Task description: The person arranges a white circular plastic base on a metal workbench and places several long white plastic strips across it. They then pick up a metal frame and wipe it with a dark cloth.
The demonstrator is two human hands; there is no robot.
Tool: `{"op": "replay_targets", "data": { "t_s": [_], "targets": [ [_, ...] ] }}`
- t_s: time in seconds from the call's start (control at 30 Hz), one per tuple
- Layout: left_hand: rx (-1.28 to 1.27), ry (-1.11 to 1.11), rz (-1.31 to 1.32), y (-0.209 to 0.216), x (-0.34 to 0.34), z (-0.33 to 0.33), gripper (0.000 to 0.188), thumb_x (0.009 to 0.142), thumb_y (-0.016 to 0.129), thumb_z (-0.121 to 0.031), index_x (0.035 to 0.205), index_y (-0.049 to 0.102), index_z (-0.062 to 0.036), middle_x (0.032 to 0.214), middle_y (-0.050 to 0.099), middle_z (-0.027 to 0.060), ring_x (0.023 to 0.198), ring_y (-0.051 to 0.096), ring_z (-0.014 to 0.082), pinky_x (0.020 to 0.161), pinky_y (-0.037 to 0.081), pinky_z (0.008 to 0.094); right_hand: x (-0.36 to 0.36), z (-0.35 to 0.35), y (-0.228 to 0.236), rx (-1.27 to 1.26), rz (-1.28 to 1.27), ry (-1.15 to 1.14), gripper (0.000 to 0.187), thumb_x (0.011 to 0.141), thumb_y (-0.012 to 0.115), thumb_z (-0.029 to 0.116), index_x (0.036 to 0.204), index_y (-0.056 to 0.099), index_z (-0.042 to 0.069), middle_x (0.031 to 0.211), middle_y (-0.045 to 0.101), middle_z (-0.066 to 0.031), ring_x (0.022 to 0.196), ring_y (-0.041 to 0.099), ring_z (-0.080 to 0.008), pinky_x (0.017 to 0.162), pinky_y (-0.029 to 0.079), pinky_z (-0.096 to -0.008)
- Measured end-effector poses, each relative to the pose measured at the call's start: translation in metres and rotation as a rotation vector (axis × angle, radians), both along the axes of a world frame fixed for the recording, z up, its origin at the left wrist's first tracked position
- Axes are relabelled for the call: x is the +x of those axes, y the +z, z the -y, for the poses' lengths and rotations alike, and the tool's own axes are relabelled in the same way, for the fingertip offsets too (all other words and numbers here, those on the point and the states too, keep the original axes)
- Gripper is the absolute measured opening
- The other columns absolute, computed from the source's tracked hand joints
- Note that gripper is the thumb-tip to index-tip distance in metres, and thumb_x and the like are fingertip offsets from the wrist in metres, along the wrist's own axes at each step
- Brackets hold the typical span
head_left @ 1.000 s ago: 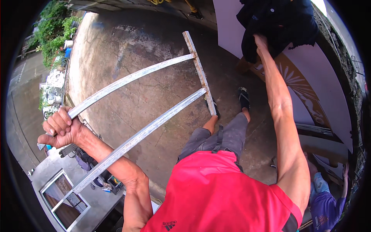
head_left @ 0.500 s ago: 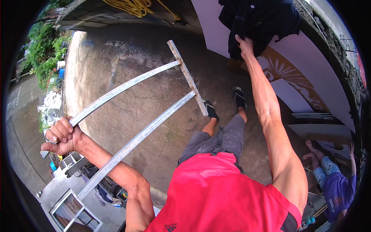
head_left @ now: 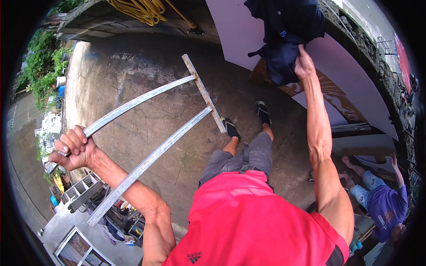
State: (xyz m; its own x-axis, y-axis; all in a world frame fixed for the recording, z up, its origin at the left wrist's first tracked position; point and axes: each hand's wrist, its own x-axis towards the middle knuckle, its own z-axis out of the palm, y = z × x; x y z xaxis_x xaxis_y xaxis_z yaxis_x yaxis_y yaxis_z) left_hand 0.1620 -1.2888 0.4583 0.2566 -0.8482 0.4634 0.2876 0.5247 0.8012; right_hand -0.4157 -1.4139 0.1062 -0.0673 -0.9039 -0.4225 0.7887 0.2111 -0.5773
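My left hand is wrapped round one bar of a metal frame, out at the left. Two long grey bars, the upper one looking bowed by the lens, join a short crosspiece at their far end. That crosspiece slants close to my left foot. The lower bar passes over my left forearm. At the upper right, my right hand grips the edge of a dark cloth garment, thumb uppermost. The garment hangs over the top of the white panels, and its lower folds hide part of them.
Large white and brown panels lean along the wall on the right. A person in a purple shirt is at the lower right. A coiled yellow hose hangs at the top. A ladder and clutter lie lower left.
My right hand has moved right along the garment, whose lower part now bunches and hangs differently. The metal frame stays in my left hand. The whole view has shifted slightly.
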Motion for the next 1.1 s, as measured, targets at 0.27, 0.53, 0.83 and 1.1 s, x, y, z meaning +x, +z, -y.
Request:
{"op": "replay_targets", "data": {
  "t_s": [0.27, 0.53, 0.83, 1.1],
  "targets": [
    [-0.038, -0.005, -0.011, 0.004, -0.005, -0.001, 0.051, 0.087, 0.065, -0.051, 0.057, 0.05, -0.0127, 0.041, 0.033, -0.0035, 0.036, 0.027, 0.0092, 0.044, 0.025, 0.0275, 0.054, 0.019, 0.172, -0.427, 0.118, 0.345, 0.052, 0.1, 0.046, 0.043, 0.135, 0.049, 0.006, 0.136, 0.055, -0.0122, 0.127, 0.051, -0.0268, 0.112, 0.036, -0.0462],
    [-0.117, -0.122, -0.033, 0.002, 0.008, 0.002, 0.051, 0.09, 0.061, -0.053, 0.062, 0.052, -0.011, 0.044, 0.033, -0.0033, 0.037, 0.025, 0.0097, 0.043, 0.025, 0.0284, 0.039, 0.005, 0.262, -0.877, 0.277, 0.331, 0.05, 0.104, 0.034, 0.041, 0.13, 0.047, 0.0, 0.128, 0.053, -0.0162, 0.12, 0.048, -0.0309, 0.102, 0.036, -0.0484],
    [-0.161, -0.206, -0.007, 0.035, 0.013, -0.004, 0.053, 0.083, 0.068, -0.056, 0.06, 0.052, -0.0115, 0.043, 0.037, -0.0051, 0.035, 0.031, 0.0075, 0.041, 0.029, 0.0254, 0.162, -0.04, 0.074, -0.311, -0.181, 0.365, 0.032, 0.102, 0.041, 0.032, 0.104, 0.051, 0.002, 0.096, 0.056, -0.0112, 0.086, 0.052, -0.0221, 0.075, 0.04, -0.0375],
    [-0.245, -0.351, -0.007, 0.122, -0.007, 0.008, 0.041, 0.079, 0.073, -0.035, 0.054, 0.049, -0.014, 0.039, 0.039, -0.0071, 0.032, 0.033, 0.0052, 0.038, 0.032, 0.0205, 0.212, 0.066, 0.081, -0.409, -0.259, 0.255, 0.029, 0.1, 0.046, 0.025, 0.081, 0.055, 0.004, 0.068, 0.059, -0.0067, 0.056, 0.055, -0.0143, 0.05, 0.044, -0.0279]
  ]
}}
